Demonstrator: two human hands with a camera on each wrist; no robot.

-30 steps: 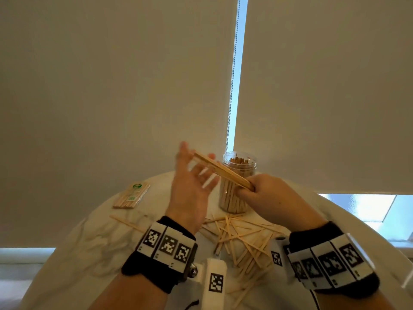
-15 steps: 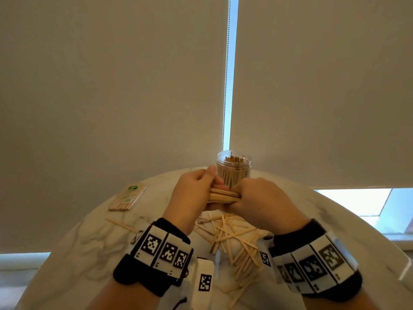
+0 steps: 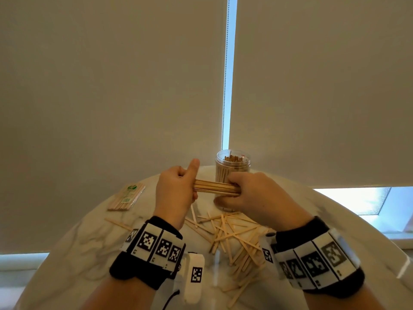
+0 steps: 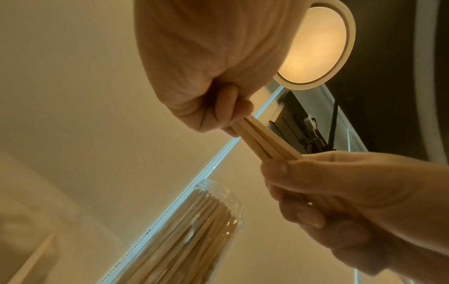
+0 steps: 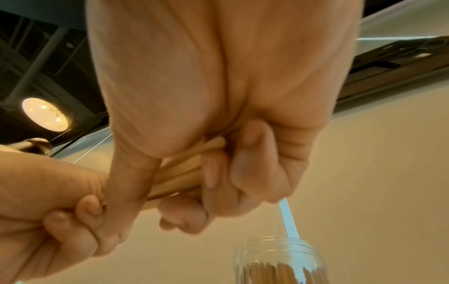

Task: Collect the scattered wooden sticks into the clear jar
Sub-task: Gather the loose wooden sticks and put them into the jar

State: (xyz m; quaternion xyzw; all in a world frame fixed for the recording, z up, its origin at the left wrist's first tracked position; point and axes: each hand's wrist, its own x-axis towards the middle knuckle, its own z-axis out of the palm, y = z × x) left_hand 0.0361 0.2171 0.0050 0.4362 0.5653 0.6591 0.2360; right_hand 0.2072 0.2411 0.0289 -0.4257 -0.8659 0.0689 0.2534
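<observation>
A wrapped packet of sticks [image 3: 126,198] with a green label lies near the far left edge of the round marble table [image 3: 67,249]. Beyond the table hang two pale roller blinds [image 3: 111,86], a bead chain [image 3: 225,70] in the gap between them. A round ceiling lamp [image 4: 313,44] glows overhead.

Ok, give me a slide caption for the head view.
Left hand and right hand grip a bundle of thin wooden sticks before the clear plastic jar.

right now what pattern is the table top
White marble table with faint grey veins, clearest in the head view.
</observation>
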